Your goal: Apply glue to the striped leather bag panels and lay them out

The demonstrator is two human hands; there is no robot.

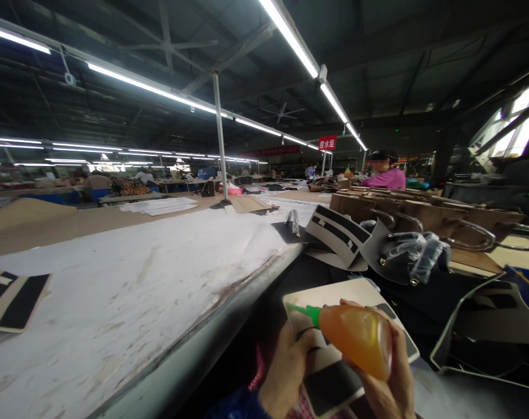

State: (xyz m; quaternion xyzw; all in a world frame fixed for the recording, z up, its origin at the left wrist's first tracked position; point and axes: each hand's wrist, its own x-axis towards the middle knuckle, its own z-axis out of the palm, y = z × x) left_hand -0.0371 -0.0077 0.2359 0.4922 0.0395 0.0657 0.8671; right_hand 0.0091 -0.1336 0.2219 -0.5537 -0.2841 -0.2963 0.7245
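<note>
My right hand [397,355] is wrapped round a glue bottle [355,337], a squeeze bottle of amber liquid with a green nozzle. It lies tilted, its tip pointing left over the top left corner of a beige panel [343,291]. Black patches show on the panel, which has rounded corners. My left hand [288,364] grips the panel's left edge from below, thumb on its face. The bottle and right hand hide the panel's middle. Whether glue is leaving the nozzle, I cannot tell.
A white-covered table [159,279] with stains runs along the left; a similar panel [15,299] lies on it. To the right are bag pieces with plastic-wrapped handles [425,256] and a row of brown bags [421,212]. A person in pink [386,177] is behind them.
</note>
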